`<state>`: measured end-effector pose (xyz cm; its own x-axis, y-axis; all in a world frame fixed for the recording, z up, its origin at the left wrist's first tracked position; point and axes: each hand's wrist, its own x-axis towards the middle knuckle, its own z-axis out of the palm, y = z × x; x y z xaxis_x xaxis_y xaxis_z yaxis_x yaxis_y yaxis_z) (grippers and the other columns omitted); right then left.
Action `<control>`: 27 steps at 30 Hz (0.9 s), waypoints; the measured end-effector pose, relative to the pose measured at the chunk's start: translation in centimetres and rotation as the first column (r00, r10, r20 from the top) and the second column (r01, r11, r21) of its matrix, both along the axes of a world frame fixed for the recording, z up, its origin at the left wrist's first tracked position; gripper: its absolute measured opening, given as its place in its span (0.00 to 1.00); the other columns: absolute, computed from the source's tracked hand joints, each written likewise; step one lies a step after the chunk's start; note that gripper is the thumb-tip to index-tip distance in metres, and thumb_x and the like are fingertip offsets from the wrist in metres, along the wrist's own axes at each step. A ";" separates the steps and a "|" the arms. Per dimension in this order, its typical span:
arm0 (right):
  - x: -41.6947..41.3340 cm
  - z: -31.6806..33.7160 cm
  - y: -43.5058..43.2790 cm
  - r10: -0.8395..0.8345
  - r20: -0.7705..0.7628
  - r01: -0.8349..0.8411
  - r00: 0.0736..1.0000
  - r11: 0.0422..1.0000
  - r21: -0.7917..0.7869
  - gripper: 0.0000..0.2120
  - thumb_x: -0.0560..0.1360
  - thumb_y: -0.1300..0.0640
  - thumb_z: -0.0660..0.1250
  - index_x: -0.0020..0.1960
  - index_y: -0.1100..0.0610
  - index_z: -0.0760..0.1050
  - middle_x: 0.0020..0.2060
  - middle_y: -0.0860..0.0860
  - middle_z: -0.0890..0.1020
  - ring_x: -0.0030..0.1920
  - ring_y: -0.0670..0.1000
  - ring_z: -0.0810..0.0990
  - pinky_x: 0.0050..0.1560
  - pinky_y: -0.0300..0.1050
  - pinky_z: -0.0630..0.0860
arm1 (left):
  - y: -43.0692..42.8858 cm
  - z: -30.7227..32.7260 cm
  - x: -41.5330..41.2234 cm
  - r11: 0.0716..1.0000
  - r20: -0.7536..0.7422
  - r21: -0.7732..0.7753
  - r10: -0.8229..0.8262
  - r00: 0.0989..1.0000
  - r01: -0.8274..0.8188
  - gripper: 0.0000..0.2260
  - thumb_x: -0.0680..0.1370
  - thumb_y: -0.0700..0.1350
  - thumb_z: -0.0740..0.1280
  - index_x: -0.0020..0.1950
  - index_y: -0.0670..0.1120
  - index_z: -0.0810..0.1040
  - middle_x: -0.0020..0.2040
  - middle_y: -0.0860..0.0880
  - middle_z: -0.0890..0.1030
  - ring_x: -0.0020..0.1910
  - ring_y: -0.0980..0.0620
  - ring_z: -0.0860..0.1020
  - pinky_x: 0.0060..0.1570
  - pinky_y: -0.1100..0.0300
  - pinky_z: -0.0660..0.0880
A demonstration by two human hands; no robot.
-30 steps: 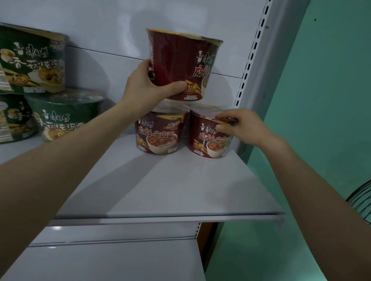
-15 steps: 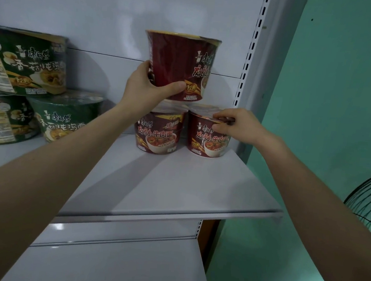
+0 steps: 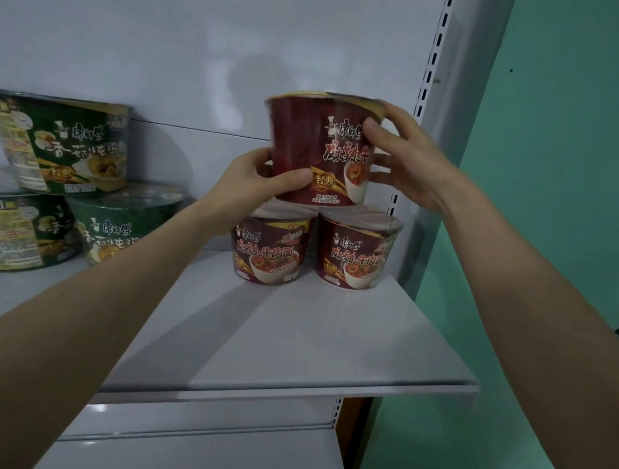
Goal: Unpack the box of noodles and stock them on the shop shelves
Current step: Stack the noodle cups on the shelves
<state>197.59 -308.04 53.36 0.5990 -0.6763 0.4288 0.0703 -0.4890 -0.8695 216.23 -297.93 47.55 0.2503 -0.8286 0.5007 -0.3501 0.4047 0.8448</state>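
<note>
Red noodle bowl (image 3: 308, 140) gripped by left hand (image 3: 252, 186) at its 7 o'clock and right hand (image 3: 411, 164) at 3, base at the lids of two lower red bowls (image 3: 269, 253) on the shelf (image 3: 309, 343); green bowls (image 3: 65, 145) at 9 o'clock.

At the shelf's (image 3: 291, 337) back right corner, the top red bowl (image 3: 308, 148) read 康师傅, 麻辣牛 and 经典. Under it, the left red bowl (image 3: 269, 253) and right red bowl (image 3: 358, 257) read 康师傅 麻辣牛肉面. At the back left, the upper green bowl (image 3: 65, 142) showed 康师傅 香菇炖鸡 and 经典.
</note>
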 end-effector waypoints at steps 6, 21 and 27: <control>1.1 -0.6 0.4 -0.154 0.135 0.160 0.979 0.987 -0.033 0.21 0.70 0.53 0.72 0.57 0.51 0.67 0.47 0.51 0.79 0.48 0.51 0.80 0.44 0.47 0.81 | -0.5 -0.2 -0.3 0.993 0.048 -0.054 0.109 0.993 -0.106 0.25 0.67 0.57 0.72 0.59 0.47 0.73 0.51 0.53 0.81 0.49 0.58 0.79 0.48 0.64 0.74; 0.5 -0.6 -0.4 -0.029 0.117 0.033 0.993 0.999 -0.035 0.19 0.72 0.58 0.69 0.60 0.50 0.68 0.47 0.52 0.80 0.47 0.49 0.80 0.49 0.49 0.81 | 0.2 0.1 -0.1 0.983 0.130 0.066 0.162 0.978 -0.171 0.36 0.66 0.59 0.74 0.68 0.46 0.67 0.59 0.48 0.78 0.56 0.51 0.77 0.61 0.54 0.73; 1.4 -1.7 -1.5 -0.021 0.140 0.019 0.990 1.000 0.020 0.21 0.73 0.60 0.69 0.63 0.52 0.67 0.46 0.52 0.80 0.47 0.49 0.80 0.51 0.49 0.80 | 3.4 -4.9 -2.3 0.842 0.591 -0.471 0.522 0.615 -0.261 0.18 0.75 0.53 0.61 0.53 0.42 0.80 0.47 0.44 0.82 0.44 0.47 0.80 0.41 0.53 0.79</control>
